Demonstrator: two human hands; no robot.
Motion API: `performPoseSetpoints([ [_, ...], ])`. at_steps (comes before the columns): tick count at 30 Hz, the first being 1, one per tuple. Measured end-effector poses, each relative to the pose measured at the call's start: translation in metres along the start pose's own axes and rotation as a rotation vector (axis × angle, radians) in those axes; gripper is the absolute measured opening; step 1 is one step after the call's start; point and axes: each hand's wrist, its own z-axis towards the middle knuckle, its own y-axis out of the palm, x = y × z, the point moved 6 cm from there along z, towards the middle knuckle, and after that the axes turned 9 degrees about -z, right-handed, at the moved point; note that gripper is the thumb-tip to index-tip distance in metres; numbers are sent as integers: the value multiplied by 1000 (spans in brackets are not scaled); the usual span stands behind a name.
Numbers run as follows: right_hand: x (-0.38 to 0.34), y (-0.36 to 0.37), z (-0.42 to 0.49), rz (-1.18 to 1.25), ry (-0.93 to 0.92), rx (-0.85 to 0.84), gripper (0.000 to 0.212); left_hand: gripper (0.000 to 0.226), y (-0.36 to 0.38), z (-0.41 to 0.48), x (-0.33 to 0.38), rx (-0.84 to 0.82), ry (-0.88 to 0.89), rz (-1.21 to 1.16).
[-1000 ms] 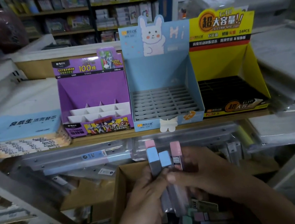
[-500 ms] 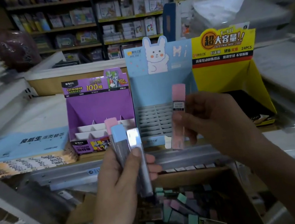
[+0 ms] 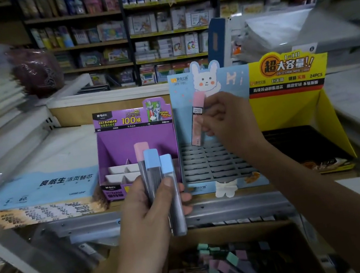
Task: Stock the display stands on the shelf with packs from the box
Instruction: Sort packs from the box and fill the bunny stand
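The pink-capped pack (image 3: 198, 119) had been raised by the right hand (image 3: 229, 125) and was pinched upright between thumb and fingers over the rear slots of the blue display stand (image 3: 216, 161), at the shelf's (image 3: 289, 183) front edge. Three more packs (image 3: 157, 176) were gripped in the left hand (image 3: 149, 215), above the box (image 3: 226, 232).
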Motion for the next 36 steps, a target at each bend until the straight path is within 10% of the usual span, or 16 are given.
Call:
performPoseSetpoints([
  [31, 7, 27, -7, -203, 95, -14, 19, 13, -6, 11, 1, -15, -14, 17],
  [36, -8, 10, -31, 77, 94, -171, 9, 8, -1, 14, -1, -5, 1, -3],
])
